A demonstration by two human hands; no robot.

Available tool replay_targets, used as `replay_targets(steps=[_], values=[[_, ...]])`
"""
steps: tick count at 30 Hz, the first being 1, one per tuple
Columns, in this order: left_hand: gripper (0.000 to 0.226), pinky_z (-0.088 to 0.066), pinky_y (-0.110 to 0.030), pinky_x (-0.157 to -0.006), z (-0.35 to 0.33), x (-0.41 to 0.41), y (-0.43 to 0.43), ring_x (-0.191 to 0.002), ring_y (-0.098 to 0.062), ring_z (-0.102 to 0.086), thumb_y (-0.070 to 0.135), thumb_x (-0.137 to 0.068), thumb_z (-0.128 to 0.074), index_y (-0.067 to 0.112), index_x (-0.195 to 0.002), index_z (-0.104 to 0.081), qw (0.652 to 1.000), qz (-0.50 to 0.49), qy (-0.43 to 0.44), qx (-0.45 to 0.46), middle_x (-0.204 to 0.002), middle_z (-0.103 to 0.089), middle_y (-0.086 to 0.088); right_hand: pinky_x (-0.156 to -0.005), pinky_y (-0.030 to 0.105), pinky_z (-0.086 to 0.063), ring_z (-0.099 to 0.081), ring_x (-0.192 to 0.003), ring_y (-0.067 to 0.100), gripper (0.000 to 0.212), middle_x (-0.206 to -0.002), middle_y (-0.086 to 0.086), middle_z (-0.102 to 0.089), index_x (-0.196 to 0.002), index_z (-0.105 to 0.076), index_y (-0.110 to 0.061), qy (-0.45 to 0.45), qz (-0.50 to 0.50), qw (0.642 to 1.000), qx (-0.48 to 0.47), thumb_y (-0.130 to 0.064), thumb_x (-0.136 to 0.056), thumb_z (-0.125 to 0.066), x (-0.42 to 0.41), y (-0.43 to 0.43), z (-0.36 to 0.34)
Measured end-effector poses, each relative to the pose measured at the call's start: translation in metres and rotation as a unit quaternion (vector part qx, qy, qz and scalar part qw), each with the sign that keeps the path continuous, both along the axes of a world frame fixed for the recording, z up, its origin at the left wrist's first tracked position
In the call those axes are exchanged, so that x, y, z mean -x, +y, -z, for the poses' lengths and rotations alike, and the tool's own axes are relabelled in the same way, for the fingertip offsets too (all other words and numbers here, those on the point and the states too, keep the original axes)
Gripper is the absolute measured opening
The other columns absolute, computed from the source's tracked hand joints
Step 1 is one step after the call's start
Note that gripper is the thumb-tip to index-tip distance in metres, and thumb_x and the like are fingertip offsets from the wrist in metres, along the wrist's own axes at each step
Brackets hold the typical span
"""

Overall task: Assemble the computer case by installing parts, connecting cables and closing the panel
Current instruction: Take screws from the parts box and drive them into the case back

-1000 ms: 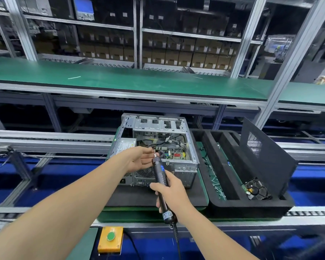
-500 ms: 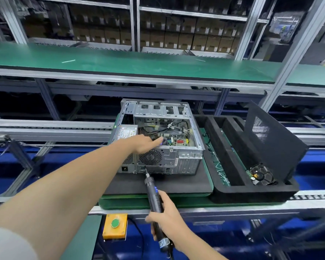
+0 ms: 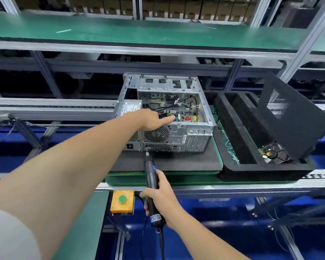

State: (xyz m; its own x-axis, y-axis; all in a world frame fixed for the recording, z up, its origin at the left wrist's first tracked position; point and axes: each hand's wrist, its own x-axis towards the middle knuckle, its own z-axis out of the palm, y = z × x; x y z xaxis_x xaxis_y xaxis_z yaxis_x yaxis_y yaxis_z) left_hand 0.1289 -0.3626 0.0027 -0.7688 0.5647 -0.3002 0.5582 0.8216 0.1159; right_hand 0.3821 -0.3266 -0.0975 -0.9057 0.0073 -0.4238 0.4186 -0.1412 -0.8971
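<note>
Right hand: the right hand (image 3: 161, 201) is nearest, in front of the silver sheet-metal computer case (image 3: 176, 136). Its fingers are curled tight round the lower barrel of a black pen-shaped electric screwdriver (image 3: 150, 175), with the thumb along the side.
Screwdriver: it is tilted, cord end toward the person. The bit reaches the bottom left corner of the case's rear face, beside the ports; cannot tell if it touches.
Button box: a yellow box with a round green push button (image 3: 122, 201) sits in front of the case and lower down.
Left hand: the left hand (image 3: 148, 119) reaches over the case's near top rim. The forefinger (image 3: 169, 119) is straight and points into the opening, towards the green circuit board (image 3: 186, 117). The other fingers are tucked under the palm and hidden; cannot tell whether they hold anything.
Case: it lies open side up on a black foam mat (image 3: 176, 162). The round fan grille faces the person, and cables show inside.
Foam tray: a black foam tray with long compartments (image 3: 266, 170) sits just right of the case. A dark round-faced part (image 3: 275, 153) lies in its near right compartment.
Side panel: a flat black panel with a mesh vent (image 3: 296, 124) leans tilted in the tray, right of the case and apart from it.
Shelf: a green-topped shelf (image 3: 158, 34) runs beyond and above the case.
</note>
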Motion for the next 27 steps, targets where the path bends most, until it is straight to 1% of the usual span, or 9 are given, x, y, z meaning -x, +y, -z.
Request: replay_targets(steps=[2,3,7,10,12,14,18,22,27], values=[[0.124,-0.041,-0.046,-0.094,0.003,0.002,0.001,-0.066,-0.014,-0.051,0.103,-0.063,0.005,0.0,-0.084,-0.061,1.0,-0.003,0.005,0.001,-0.095,-0.067,-0.019,-0.053,0.036,-0.053,-0.06,-0.061,0.026,0.063,-0.097,0.018,-0.059,-0.12,-0.048,-0.053,0.002,-0.001,1.0,-0.004,-0.011,-0.079,-0.072,0.003,-0.004,0.002],[0.121,-0.041,-0.047,-0.096,0.003,0.002,0.001,-0.064,-0.013,-0.049,0.102,-0.065,0.005,0.0,-0.087,-0.056,1.0,0.0,0.01,0.004,-0.106,-0.069,-0.023,-0.054,0.036,-0.054,-0.061,-0.062,0.026,0.063,-0.097,0.018,-0.059,-0.116,-0.049,-0.055,0.004,0.0,1.0,-0.005,-0.011,-0.079,-0.072,0.004,-0.006,0.002],[0.116,-0.04,-0.05,-0.101,0.003,0.003,0.002,-0.077,-0.025,-0.052,0.099,-0.068,0.006,0.003,-0.072,-0.058,1.0,0.015,0.014,0.018,-0.122,-0.066,-0.021,-0.054,0.036,-0.054,-0.06,-0.061,0.026,0.061,-0.095,0.017,-0.059,-0.109,-0.051,-0.06,0.012,0.003,1.0,-0.002,-0.011,-0.079,-0.071,0.008,-0.011,0.005],[0.117,-0.039,-0.05,-0.1,0.004,0.004,0.003,-0.083,-0.026,-0.052,0.1,-0.067,0.006,0.003,-0.07,-0.059,1.0,0.017,0.012,0.022,-0.128,-0.065,-0.021,-0.053,0.037,-0.053,-0.06,-0.06,0.027,0.061,-0.09,0.016,-0.059,-0.115,-0.051,-0.055,0.011,0.011,1.0,0.008,-0.011,-0.078,-0.07,0.012,-0.01,0.008],[0.106,-0.039,-0.049,-0.099,0.005,0.005,0.003,-0.089,-0.027,-0.051,0.099,-0.067,0.006,0.01,-0.06,-0.051,0.999,0.023,0.011,0.027,-0.131,-0.063,-0.02,-0.053,0.037,-0.053,-0.059,-0.058,0.027,0.062,-0.086,0.014,-0.06,-0.117,-0.051,-0.054,0.011,0.015,1.0,0.01,-0.01,-0.077,-0.07,0.014,-0.009,0.01],[0.101,-0.038,-0.047,-0.094,0.006,0.007,0.003,-0.087,-0.027,-0.052,0.098,-0.069,0.005,0.013,-0.056,-0.047,0.999,0.03,0.009,0.025,-0.13,-0.064,-0.02,-0.053,0.037,-0.053,-0.06,-0.058,0.027,0.062,-0.086,0.014,-0.061,-0.117,-0.05,-0.053,0.011,0.019,1.0,0.01,-0.01,-0.076,-0.07,0.017,-0.008,0.011],[0.106,-0.037,-0.043,-0.086,0.005,0.006,0.002,-0.068,-0.015,-0.052,0.097,-0.073,0.003,0.013,-0.061,-0.06,0.999,0.038,0.014,0.012,-0.111,-0.068,-0.022,-0.054,0.036,-0.054,-0.061,-0.06,0.025,0.066,-0.094,0.017,-0.059,-0.128,-0.049,-0.044,0.005,0.022,1.0,0.007,-0.011,-0.075,-0.07,0.021,-0.008,0.014],[0.101,-0.04,-0.048,-0.099,0.006,0.004,0.002,-0.083,-0.024,-0.057,0.097,-0.072,0.005,0.016,-0.057,-0.054,0.999,0.044,0.022,0.015,-0.125,-0.066,-0.02,-0.055,0.036,-0.054,-0.062,-0.061,0.025,0.07,-0.096,0.018,-0.059,-0.134,-0.046,-0.041,0.007,0.02,1.0,0.005,-0.012,-0.075,-0.07,0.022,-0.009,0.015],[0.11,-0.04,-0.045,-0.093,0.007,0.006,0.001,-0.081,-0.02,-0.059,0.097,-0.071,0.005,0.011,-0.062,-0.062,0.999,0.042,0.026,0.001,-0.106,-0.063,-0.012,-0.052,0.033,-0.053,-0.06,-0.057,0.025,0.069,-0.089,0.016,-0.061,-0.135,-0.047,-0.038,0.008,0.036,0.999,0.023,-0.007,-0.078,-0.07,0.02,-0.011,0.018]])
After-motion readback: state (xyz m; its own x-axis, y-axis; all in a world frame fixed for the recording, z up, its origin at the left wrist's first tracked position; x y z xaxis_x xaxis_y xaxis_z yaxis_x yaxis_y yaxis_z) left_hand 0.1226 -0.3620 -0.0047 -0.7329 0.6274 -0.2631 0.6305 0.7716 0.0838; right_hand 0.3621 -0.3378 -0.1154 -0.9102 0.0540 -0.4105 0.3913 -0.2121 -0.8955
